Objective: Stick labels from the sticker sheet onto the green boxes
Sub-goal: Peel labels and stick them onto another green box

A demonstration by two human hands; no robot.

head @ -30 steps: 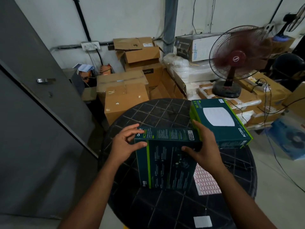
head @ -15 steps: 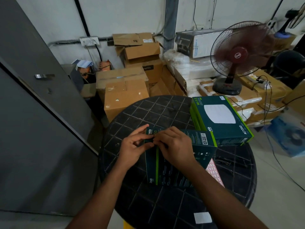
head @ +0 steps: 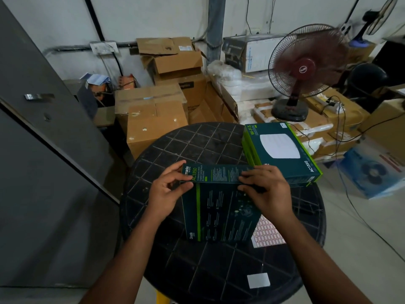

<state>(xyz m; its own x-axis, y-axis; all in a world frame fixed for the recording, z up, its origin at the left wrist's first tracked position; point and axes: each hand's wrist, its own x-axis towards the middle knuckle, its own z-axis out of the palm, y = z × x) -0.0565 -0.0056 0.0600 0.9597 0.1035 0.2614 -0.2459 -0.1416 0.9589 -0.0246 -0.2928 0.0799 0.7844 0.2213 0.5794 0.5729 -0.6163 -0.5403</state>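
A dark green box (head: 219, 207) with printed text lies in the middle of the round black table (head: 197, 145), its far side face turned up towards me. My left hand (head: 168, 191) grips the box's far left corner, thumb on top. My right hand (head: 263, 191) holds the far right corner with curled fingers. A sticker sheet (head: 268, 234) of small red-edged labels lies flat under the box's right edge, partly hidden. A stack of green boxes (head: 282, 154) with a white disc picture sits at the table's right rear.
A small white label (head: 258, 280) lies on the table's near edge. Cardboard cartons (head: 153, 119) stand behind the table. A running pedestal fan (head: 304, 69) sits at the right rear, with cables trailing over the floor. A grey door (head: 43, 150) fills the left side.
My right hand moved from the box's left corner, beside my left hand, back to the right corner. The box shifted slightly on the table.
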